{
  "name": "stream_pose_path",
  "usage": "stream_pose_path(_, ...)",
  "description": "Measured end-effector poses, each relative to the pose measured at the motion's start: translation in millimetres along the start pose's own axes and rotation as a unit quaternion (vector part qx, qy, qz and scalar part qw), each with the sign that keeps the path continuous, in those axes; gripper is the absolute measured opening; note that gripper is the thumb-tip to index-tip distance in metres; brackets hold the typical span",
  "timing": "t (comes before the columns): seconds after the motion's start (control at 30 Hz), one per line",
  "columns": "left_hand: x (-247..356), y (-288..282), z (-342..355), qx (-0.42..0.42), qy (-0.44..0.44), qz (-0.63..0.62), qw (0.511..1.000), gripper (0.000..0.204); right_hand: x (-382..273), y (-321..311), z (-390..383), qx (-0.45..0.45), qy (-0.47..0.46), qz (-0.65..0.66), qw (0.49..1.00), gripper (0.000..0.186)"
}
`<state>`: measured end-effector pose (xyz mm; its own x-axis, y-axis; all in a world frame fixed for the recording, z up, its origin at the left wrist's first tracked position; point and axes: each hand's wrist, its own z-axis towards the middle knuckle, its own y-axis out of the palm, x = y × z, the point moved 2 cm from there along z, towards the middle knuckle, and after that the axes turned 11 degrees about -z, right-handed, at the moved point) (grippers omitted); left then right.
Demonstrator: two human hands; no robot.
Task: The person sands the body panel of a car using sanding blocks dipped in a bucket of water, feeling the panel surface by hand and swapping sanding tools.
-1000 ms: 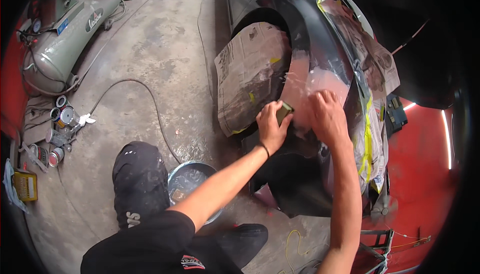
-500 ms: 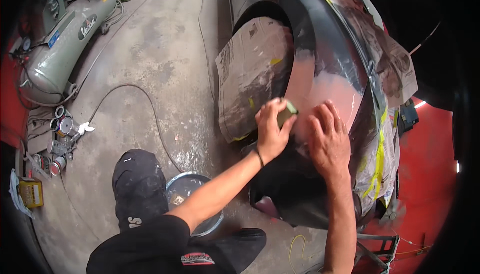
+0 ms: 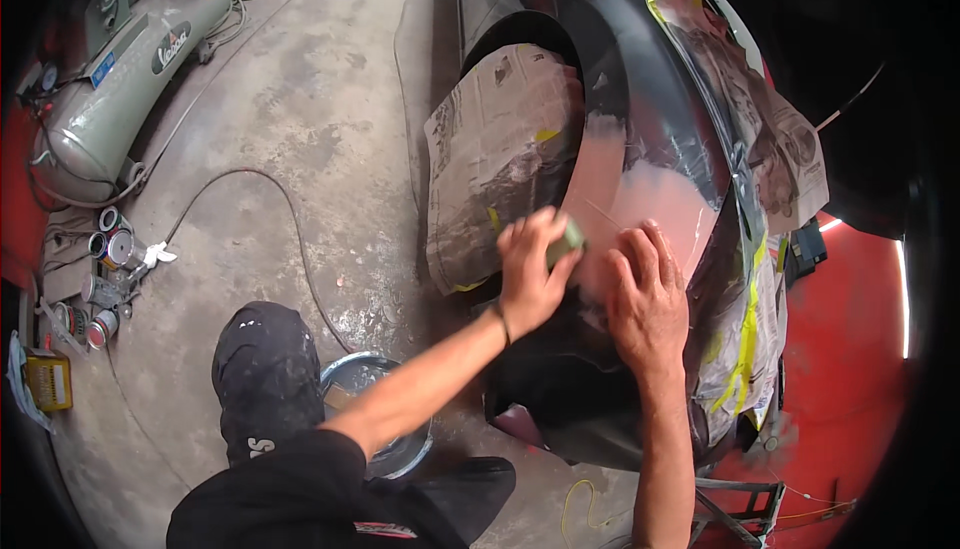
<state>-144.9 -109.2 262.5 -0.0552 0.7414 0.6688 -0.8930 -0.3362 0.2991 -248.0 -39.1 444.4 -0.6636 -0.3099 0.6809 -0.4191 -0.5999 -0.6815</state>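
My left hand [image 3: 532, 269] grips a small green block [image 3: 570, 237] against the pink patched bodywork [image 3: 598, 174] beside the wheel arch of a dark car. The block's lower part is hidden behind my fingers. My right hand [image 3: 645, 299] lies on the pink area just to the right, its fingers bent a little and apart, with nothing visible in it. Newspaper [image 3: 500, 129] masks the wheel to the left, and more newspaper [image 3: 785, 159] with yellow tape [image 3: 748, 324] covers the car's edge at the right.
A grey air compressor [image 3: 130, 79] stands at upper left, with several paint cans [image 3: 118, 247] below it and a hose [image 3: 300, 239] across the concrete floor. A basin of water [image 3: 400, 441] sits by my knee [image 3: 262, 359]. At lower right are a metal stand [image 3: 745, 509] and a red surface [image 3: 840, 349].
My left hand, still holding the green block, has shifted slightly down and left since half a second ago. My right hand has moved down on the pink patch compared with a second ago.
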Motion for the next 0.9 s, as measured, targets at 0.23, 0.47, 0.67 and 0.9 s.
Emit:
stream_pose_path(0.23, -3.1, 33.6, 138.9, 0.067, -0.046, -0.004, 0.997, 0.047, -10.8, 3.0, 8.0, 0.023, -0.002, 0.015, 1.0, 0.041)
stream_pose_path(0.47, 6.0, 21.2, 97.3, 0.025, -0.01, -0.004, 1.0, 0.048, -9.2, -5.8, 8.6, 0.017, 0.007, 0.019, 1.0, 0.047)
stream_pose_path(0.67, 2.5, 32.6, 112.1, 0.044, -0.052, -0.027, 0.997, 0.044, -10.9, -0.9, 8.3, 0.007, 0.013, 0.021, 1.0, 0.048)
stream_pose_path(0.9, -9.0, 22.9, 129.3, 0.022, 0.03, -0.01, 0.999, 0.042, -6.0, -2.6, 12.1, 0.044, 0.025, 0.071, 0.996, 0.046)
